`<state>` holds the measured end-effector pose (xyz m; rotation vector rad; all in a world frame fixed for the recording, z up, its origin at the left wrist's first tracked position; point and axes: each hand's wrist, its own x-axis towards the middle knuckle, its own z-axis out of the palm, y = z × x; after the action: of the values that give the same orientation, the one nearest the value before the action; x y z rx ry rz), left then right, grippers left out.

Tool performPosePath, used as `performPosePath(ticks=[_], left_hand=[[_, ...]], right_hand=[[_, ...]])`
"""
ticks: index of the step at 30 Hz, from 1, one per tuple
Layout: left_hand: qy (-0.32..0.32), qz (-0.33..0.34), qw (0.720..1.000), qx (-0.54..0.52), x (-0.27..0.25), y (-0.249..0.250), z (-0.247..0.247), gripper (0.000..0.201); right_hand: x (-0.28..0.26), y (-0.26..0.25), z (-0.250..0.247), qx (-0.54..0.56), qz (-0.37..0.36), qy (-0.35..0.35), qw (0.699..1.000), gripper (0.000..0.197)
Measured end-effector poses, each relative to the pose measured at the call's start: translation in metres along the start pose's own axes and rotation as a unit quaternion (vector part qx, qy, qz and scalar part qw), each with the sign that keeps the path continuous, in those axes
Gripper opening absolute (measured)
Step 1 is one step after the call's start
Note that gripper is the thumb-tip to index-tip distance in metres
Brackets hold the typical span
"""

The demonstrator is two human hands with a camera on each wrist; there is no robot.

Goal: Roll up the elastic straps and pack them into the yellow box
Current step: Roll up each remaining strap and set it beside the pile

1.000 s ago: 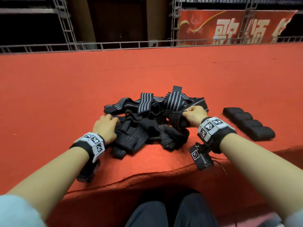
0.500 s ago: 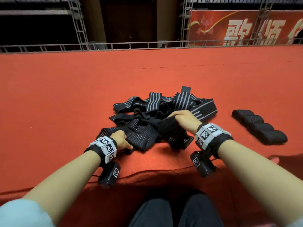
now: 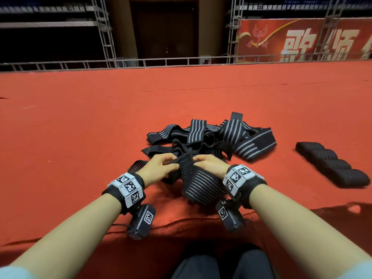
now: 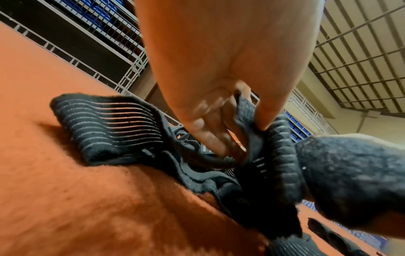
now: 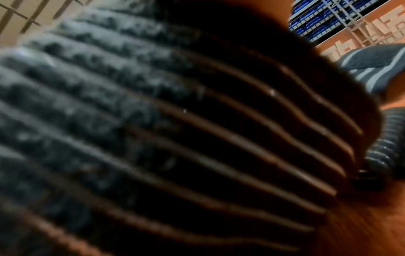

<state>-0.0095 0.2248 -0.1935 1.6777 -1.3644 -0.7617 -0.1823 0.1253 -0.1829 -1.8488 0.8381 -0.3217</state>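
At the near edge of the red carpet, both hands meet on one strap. The left hand pinches the strap's dark edge between thumb and fingers; the left wrist view shows the thumb on one side of the fabric and the fingers on the other. The right hand has curled fingers that grip the same strap from the right side. The two hands are very close, with the strap bunched between them. Its striped end hangs down toward the person, over the carpet edge, just beside the right wrist band. In the right wrist view this fabric fills nearly the whole picture and is blurred, so the fingers do not show there.

Just behind the hands lies the pile of loose straps, black with grey stripes, tangled and overlapping on the carpet. The held strap touches the near side of this pile.

To the right of the pile, well apart from it, four rolled straps lie side by side in a row, touching each other.

Far behind, a metal railing runs along the far edge of the carpet, and a red banner stands at the far right.
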Motion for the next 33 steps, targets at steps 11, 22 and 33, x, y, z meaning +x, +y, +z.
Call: performPosePath(ticks=[11, 22, 33], left_hand=[[0.047, -0.058, 0.984, -0.162, 0.003, -0.009, -0.003, 0.011], [0.114, -0.056, 0.989, -0.078, 0.01, -0.012, -0.003, 0.005], [-0.035, -0.028, 0.989, -0.14, 0.007, 0.034, -0.018, 0.015]], right_hand=[[0.007, 0.009, 0.002, -0.018, -0.017, 0.106, 0.994, 0.016], [0.004, 0.009, -0.005, -0.024, -0.005, 0.066, 0.998, 0.02], [-0.005, 0.009, -0.041, -0.079, -0.018, 0.041, 0.996, 0.023]])
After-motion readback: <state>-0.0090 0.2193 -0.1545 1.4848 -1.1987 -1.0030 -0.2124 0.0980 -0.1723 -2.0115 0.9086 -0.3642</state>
